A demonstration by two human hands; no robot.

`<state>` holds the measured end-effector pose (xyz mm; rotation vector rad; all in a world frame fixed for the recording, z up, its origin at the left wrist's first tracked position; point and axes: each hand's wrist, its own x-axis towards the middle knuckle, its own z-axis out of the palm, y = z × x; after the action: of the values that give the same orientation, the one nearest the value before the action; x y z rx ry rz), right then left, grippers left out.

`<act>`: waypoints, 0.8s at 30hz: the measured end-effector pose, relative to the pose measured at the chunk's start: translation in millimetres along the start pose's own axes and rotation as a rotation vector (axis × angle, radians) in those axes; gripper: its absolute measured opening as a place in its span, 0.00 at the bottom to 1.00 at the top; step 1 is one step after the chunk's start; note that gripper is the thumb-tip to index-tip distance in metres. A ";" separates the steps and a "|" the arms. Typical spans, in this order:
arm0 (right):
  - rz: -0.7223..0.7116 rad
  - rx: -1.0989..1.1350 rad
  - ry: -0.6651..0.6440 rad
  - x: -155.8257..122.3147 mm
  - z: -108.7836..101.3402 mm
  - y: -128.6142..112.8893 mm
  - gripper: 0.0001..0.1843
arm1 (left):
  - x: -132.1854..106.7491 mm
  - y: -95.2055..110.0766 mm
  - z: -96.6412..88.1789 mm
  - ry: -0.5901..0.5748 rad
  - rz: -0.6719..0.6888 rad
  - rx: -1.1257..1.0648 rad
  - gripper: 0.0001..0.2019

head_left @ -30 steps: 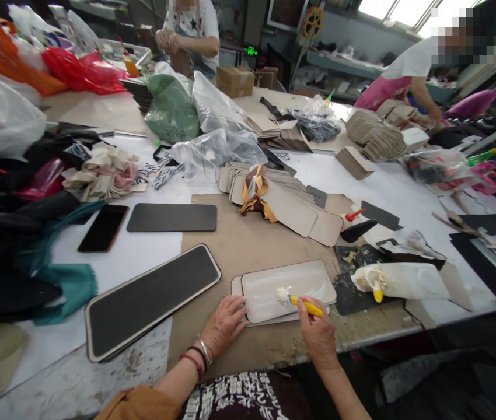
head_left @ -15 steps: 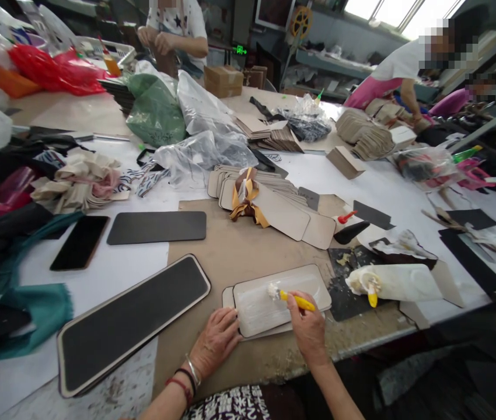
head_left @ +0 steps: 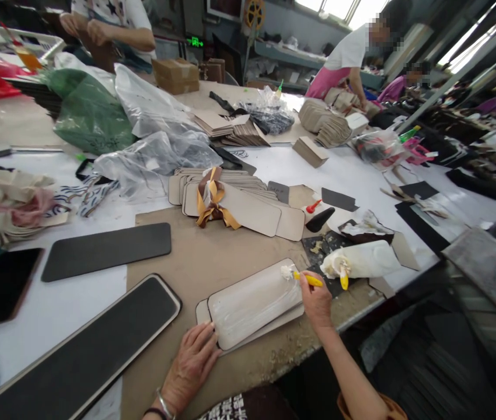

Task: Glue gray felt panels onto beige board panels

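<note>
My right hand (head_left: 317,300) is closed round the yellow handle of a brush (head_left: 309,280), whose white, paste-covered bristles touch the upper right part of a pale rounded panel (head_left: 248,309). Wet white streaks cover much of that panel's face. Beneath it, another pale panel (head_left: 202,313) sticks out at the left and lower edges. My left hand (head_left: 193,356) lies flat, fingers stretched, with its fingertips at the panel's left end. To the right, a white plastic bottle (head_left: 370,259) lies on its side, with thick paste and a second yellow handle (head_left: 343,280) at its cut opening.
A long black panel with a pale border (head_left: 86,356) lies at left, near a dark panel (head_left: 108,251) and a phone (head_left: 5,286). Behind, a fanned stack of pale panels (head_left: 248,210) carries a brown-yellow ribbon (head_left: 213,201). Two people work across the table.
The brush has moved toward the panel's upper right corner, and wet streaks show behind it. My view has turned right, so the table things sit further left. My left hand stays by the panel's end.
</note>
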<state>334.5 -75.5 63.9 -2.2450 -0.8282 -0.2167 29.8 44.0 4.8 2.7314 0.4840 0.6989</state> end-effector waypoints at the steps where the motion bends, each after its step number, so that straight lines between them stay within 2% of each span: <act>1: -0.012 -0.023 0.011 4.4 -4.9 8.1 0.19 | 0.2 -0.1 0.1 0.006 0.006 0.007 0.10; 4: -0.083 -0.072 0.021 6.8 -13.5 18.0 0.18 | 0.8 -0.1 0.1 0.020 0.024 0.019 0.10; 6: -0.150 -0.078 0.013 -1.8 -14.1 12.0 0.16 | 0.6 -0.3 0.4 0.026 0.035 0.021 0.10; 8: -0.214 -0.043 -0.016 -17.7 -12.4 -3.3 0.14 | -0.3 -0.7 1.1 0.035 0.046 0.027 0.10; 11: -0.270 0.065 -0.139 -42.7 -10.8 -33.1 0.11 | -2.2 -2.0 3.1 0.046 0.054 0.037 0.11; 13: -0.272 0.119 -0.207 -48.1 -12.1 -44.9 0.09 | -3.3 -2.8 4.4 0.054 0.059 0.043 0.11; 15: -0.270 0.124 -0.182 -39.5 -13.3 -43.0 0.09 | -3.9 -3.2 5.3 0.060 0.062 0.048 0.11; 18: -0.279 0.064 -0.074 -12.3 -7.1 -21.6 0.11 | -4.5 -3.4 5.9 0.071 0.067 0.056 0.11; 20: -0.296 0.018 -0.060 -0.2 2.7 -9.8 0.12 | -4.8 -3.7 6.2 0.085 0.081 0.072 0.12; 22: -0.332 -0.006 -0.112 -1.6 12.8 -10.9 0.12 | -5.0 -4.2 6.5 0.095 0.098 0.095 0.12; 24: -0.391 0.022 -0.223 -15.5 18.5 -25.9 0.11 | -5.1 -5.0 7.0 0.097 0.112 0.111 0.13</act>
<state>304.7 -56.8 59.6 -2.0927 -1.3821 -0.1381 27.8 45.3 -4.9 2.8566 0.4055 0.8611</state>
